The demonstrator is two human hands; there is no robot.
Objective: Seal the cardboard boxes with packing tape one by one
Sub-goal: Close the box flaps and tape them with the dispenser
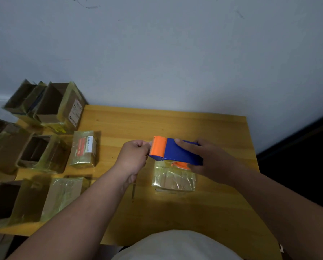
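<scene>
Both hands working: right hand (209,162) is gripping the tape dispenser (173,152) over the small box (173,178) mid-table (213,126), left hand (134,156) is pinching at its toothed end, probably the tape end; next pull tape across the box.

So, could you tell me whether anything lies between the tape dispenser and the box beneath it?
Nothing visible does. The blue and orange plastic tape dispenser, held by both hands, the right hand and the left hand, is directly over the small tape-wrapped cardboard box on the wooden table.

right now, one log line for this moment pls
right hand holds tape dispenser | left hand pinches tape end | over box
</scene>
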